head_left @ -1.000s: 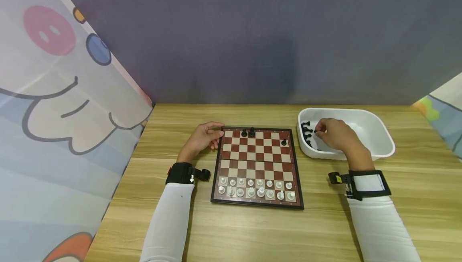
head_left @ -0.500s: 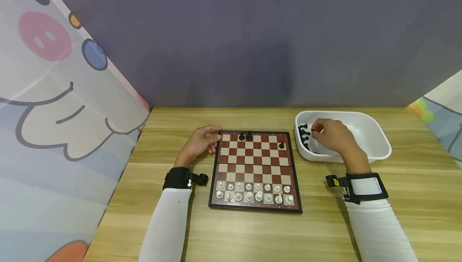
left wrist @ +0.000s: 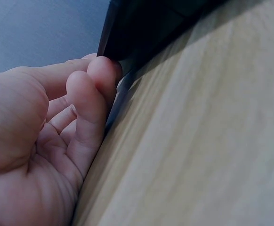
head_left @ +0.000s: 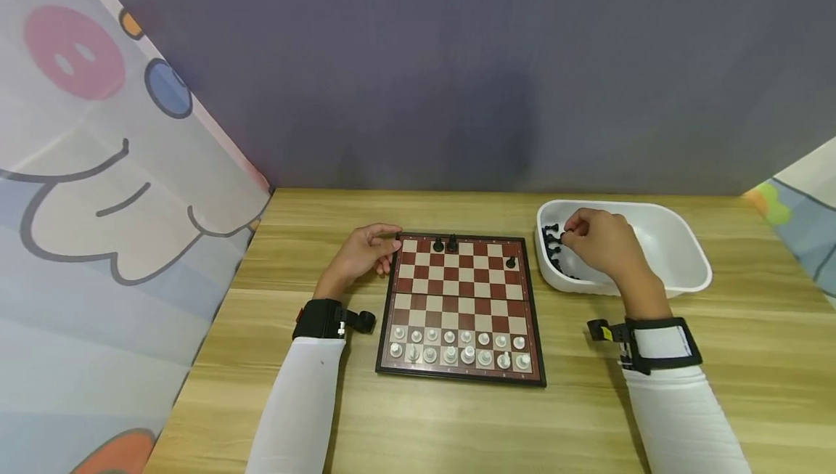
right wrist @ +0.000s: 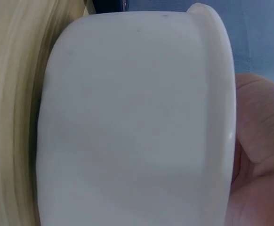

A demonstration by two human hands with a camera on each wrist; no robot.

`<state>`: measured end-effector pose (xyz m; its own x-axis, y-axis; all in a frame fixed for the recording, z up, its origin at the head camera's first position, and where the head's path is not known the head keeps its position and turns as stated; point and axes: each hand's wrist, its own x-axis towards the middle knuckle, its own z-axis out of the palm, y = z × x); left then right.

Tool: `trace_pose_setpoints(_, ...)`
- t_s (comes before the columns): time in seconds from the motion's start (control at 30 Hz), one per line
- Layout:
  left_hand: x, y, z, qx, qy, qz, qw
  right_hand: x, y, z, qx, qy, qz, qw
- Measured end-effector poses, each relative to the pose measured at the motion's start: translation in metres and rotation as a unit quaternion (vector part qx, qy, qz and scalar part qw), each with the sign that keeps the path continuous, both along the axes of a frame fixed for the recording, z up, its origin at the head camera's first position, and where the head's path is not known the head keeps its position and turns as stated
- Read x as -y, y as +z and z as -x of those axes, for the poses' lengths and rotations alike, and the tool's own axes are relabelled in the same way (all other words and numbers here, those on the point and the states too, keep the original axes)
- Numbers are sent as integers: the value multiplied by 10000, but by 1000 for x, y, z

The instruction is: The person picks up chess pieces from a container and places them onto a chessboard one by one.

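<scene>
A chessboard (head_left: 451,297) lies on the table, with white chess pieces (head_left: 467,355) in two rows along its near side. On its far side stand two black pieces (head_left: 452,244) side by side and a black pawn (head_left: 511,262) further right. My left hand (head_left: 358,255) holds the board's far left corner; in the left wrist view its curled fingers (left wrist: 87,99) touch the dark edge. Over the white bin (head_left: 679,249) my right hand (head_left: 604,243) pinches a small black chess piece (head_left: 564,237), its kind unclear. The right wrist view shows mostly the bin's outer wall (right wrist: 127,117).
More black chess pieces (head_left: 552,249) lie along the bin's left side. The wooden table (head_left: 457,423) backs onto a grey partition (head_left: 405,82). A cartoon-printed panel (head_left: 72,205) stands at the left.
Over the bin, my right hand has lifted slightly and shifted a little with the black piece at its fingertips. My left hand stays at the board's corner. The head view has shifted slightly.
</scene>
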<state>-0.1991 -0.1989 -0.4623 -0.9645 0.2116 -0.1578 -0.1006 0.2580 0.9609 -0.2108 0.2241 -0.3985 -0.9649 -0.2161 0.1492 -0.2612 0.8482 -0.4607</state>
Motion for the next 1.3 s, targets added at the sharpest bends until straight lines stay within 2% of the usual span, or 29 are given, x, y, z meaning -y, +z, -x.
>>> trace_pose_setpoints(0.17, -2, 2, 1, 62, -58, -6, 10000, -1, 3, -1, -164, 0, 58, 9998)
trace_pose_setpoints(0.47, -2, 1, 0, 62, 95, -92, 9999, 2, 5, 2, -434, 184, 159, 9988)
trace_pose_setpoints(0.9, -3, 1, 3, 20, 3, -44, 10000, 3, 7, -1, -528, 64, 93, 9985)
trace_pose_setpoints(1.3, 1, 1, 1, 85, 52, 9, 9999, 13, 3, -5, -131, 461, 93, 9988)
